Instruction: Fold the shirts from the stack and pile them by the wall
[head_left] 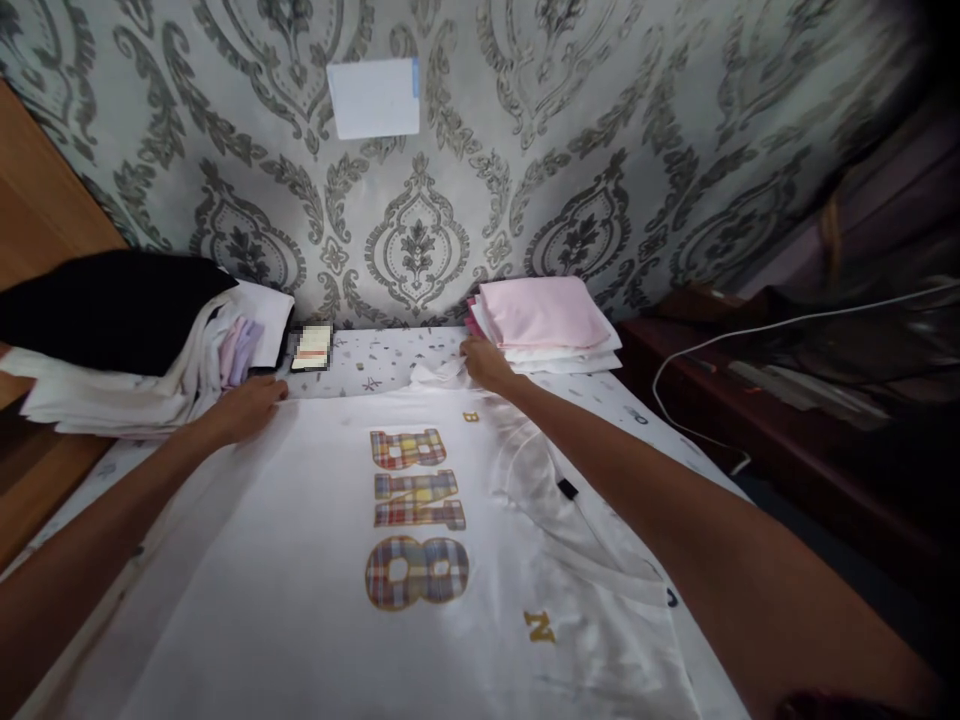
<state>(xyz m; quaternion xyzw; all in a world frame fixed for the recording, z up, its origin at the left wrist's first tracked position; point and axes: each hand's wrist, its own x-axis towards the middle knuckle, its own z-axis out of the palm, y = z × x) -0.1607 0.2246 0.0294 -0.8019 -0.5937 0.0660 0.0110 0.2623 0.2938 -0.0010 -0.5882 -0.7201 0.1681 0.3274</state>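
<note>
A white T-shirt [315, 540] with plaid letters lies spread across the patterned sheet, its neckline and black tag toward the right. At its far left corner, my left hand [253, 405] is closed on the hem edge. My right hand [486, 364] pinches the far sleeve, close to the folded pink and white stack [547, 312]. Some wrinkles run around the collar and the near right part of the shirt. Both hands rest low, near the bed surface.
Left of my left hand sits a pile of clothes [112, 310], black on top of white. A small card-like item [312, 347] lies by the wallpapered wall. A white cable [701, 345] loops at the right, over a dark reddish ledge [675, 400]. A white box [375, 98] is on the wall.
</note>
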